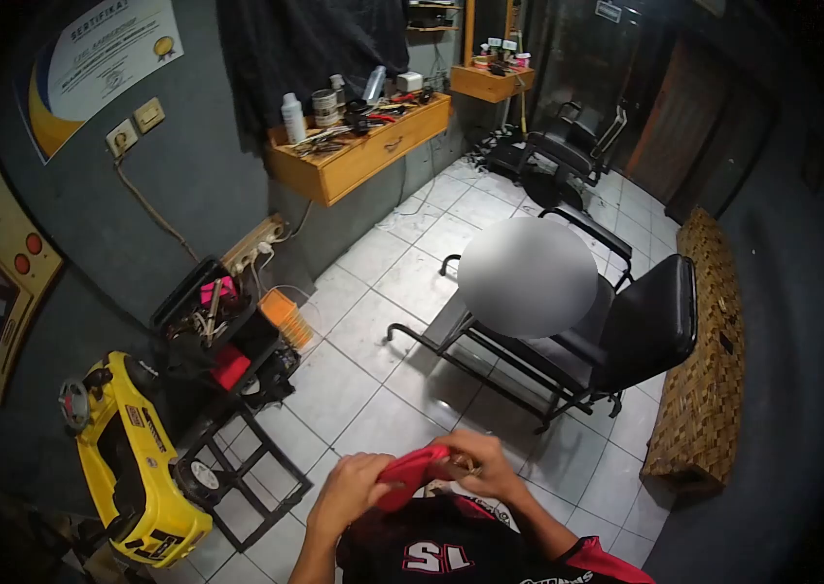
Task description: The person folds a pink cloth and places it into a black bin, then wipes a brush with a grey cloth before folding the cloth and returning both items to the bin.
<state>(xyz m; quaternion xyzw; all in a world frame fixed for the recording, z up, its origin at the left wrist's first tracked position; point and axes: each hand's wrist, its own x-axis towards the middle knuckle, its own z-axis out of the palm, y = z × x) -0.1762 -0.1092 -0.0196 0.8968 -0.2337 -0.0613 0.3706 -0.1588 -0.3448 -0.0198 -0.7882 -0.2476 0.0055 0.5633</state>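
Supporting surfaces of the room. The floor (349,336), laid in pale square tiles with dark joints, bears two black chairs — the near chair (650,316) and the far chair (573,141) — together with a yellow toy car (144,477), a black frame (247,484) beside it, and a woven box (699,389) along the right-hand wall. The near wooden shelf (363,167), fitted with a drawer, carries a white bottle (293,119), a can (325,109), a white box (409,82) and crowded small tools (363,124). The far shelf (485,88) holds small containers (521,60).
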